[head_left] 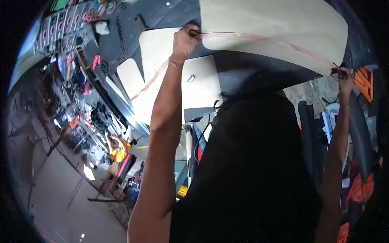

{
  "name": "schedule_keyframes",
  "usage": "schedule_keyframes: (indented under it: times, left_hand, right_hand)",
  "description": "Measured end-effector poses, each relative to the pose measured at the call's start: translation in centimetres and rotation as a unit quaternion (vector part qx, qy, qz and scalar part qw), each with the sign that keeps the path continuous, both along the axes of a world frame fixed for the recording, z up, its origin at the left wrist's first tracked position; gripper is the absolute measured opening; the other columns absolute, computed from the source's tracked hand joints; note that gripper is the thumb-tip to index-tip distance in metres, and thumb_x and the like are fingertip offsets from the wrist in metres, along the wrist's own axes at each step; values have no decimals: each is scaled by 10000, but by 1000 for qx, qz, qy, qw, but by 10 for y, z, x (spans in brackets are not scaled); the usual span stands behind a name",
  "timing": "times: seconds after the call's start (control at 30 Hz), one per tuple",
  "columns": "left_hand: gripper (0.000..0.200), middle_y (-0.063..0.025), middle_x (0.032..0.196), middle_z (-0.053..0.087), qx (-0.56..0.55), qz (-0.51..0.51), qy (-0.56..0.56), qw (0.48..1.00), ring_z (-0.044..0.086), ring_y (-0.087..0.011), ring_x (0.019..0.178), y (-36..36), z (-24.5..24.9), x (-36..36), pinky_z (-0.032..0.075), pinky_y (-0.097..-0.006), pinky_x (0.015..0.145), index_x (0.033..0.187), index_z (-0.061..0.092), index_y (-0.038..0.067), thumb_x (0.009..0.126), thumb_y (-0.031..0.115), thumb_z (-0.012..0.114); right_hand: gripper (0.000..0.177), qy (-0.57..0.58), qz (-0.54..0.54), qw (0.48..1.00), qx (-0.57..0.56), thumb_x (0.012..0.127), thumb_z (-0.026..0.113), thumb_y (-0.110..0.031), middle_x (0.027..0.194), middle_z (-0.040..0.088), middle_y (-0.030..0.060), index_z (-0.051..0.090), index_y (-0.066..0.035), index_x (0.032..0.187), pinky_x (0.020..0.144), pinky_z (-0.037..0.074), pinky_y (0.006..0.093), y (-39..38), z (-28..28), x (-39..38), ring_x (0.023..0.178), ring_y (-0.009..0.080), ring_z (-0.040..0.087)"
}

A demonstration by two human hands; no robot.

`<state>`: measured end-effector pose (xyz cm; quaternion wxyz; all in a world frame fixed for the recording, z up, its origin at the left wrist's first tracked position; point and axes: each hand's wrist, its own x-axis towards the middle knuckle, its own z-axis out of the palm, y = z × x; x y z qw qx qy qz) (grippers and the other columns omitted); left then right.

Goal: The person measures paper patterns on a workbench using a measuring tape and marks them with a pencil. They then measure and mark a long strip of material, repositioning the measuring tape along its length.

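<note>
I look down past my dark shirt (251, 170) and both arms reach far out to the big board (279, 18). A thin red line (263, 39) runs across the near part of the board. Its long way goes from one side to the other, dipping a little toward the right end. My left hand (185, 40) is at the left end of the line, right at the board's left edge. Its fingers are curled tight and pinch the line's end, with a small dark bit (193, 32) poking out between them. My right hand (344, 77) is at the other end, at the board's right corner. It is closed in a pinch on the line too, but it is small and dim, so I cannot see its fingers well. The left arm is long and nearly straight, with the wrist bent in toward the board. The right arm is straight too, and sits lower. A second pale board (200, 91) lies under the big board.
</note>
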<state>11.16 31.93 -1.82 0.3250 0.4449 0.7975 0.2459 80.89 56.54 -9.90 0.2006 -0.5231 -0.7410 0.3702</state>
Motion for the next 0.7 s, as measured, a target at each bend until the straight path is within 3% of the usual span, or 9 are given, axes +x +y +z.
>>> schedule_keyframes:
  times: [0.07,0.13,0.2,0.33,0.4,0.47,0.53,0.57,0.7]
  left_hand:
    - [258,-66,893,744,21,17,31,999,676,-113,772,-7,18,5,556,-266,743,1105,702,-3,865,62,769]
    - [264,-60,883,739,26,39,48,998,673,-108,766,-17,48,6,553,-263,723,1114,700,-5,864,52,763]
    - [279,-47,864,727,36,59,73,995,667,-97,754,-31,77,9,547,-255,683,1133,696,-9,862,31,753]
    - [276,-77,802,706,77,121,60,988,672,-126,694,-66,119,0,546,-268,662,1107,714,12,832,27,694]
    - [283,-71,798,701,80,134,66,985,667,-120,687,-82,134,-5,543,-265,649,1115,711,9,833,19,688]
    - [298,-60,790,691,79,156,78,982,658,-107,674,-97,146,-10,537,-260,623,1130,707,3,834,5,675]
    - [306,-57,791,687,85,166,50,981,656,-101,677,-113,160,-12,532,-260,614,1136,704,-1,833,1,673]
    - [313,-54,792,682,88,176,23,980,653,-96,679,-120,165,-13,527,-260,605,1143,702,-5,832,-3,671]
    - [328,-52,797,669,95,209,-46,972,653,-87,707,-166,177,-21,538,-268,627,1152,697,-17,826,-16,667]
  right_hand:
    - [196,26,-20,999,-28,943,580,58,1031,646,53,640,3,1121,898,520,305,7,-5,10,954,154,609]
    - [148,303,-62,939,-146,1017,532,-21,1099,644,113,619,63,1102,850,506,287,8,-22,22,993,190,624]
    - [187,431,-77,875,-209,1054,507,-60,1133,642,143,608,93,1092,826,499,278,-2,-28,23,1012,208,631]
    - [214,320,-70,933,-148,1054,518,-83,1115,632,160,590,116,1086,893,513,298,-31,-8,12,1018,233,631]
    - [184,507,-104,813,-265,1048,524,-71,1082,635,150,599,95,1076,944,515,329,-54,13,-11,993,230,627]
    - [170,589,-117,734,-316,1045,527,-65,1066,636,146,603,85,1072,970,516,344,-77,30,-35,981,228,625]
    - [131,284,-91,948,-109,1029,531,-32,1036,641,133,611,68,1059,1009,508,375,-111,35,-55,970,227,624]
    - [115,107,-71,992,4,1022,533,-16,1021,644,126,615,59,1053,1028,505,390,-125,37,-63,965,226,624]
    - [92,216,-129,963,-100,996,550,14,1006,652,109,627,36,1040,1012,517,401,-171,12,-57,960,220,633]
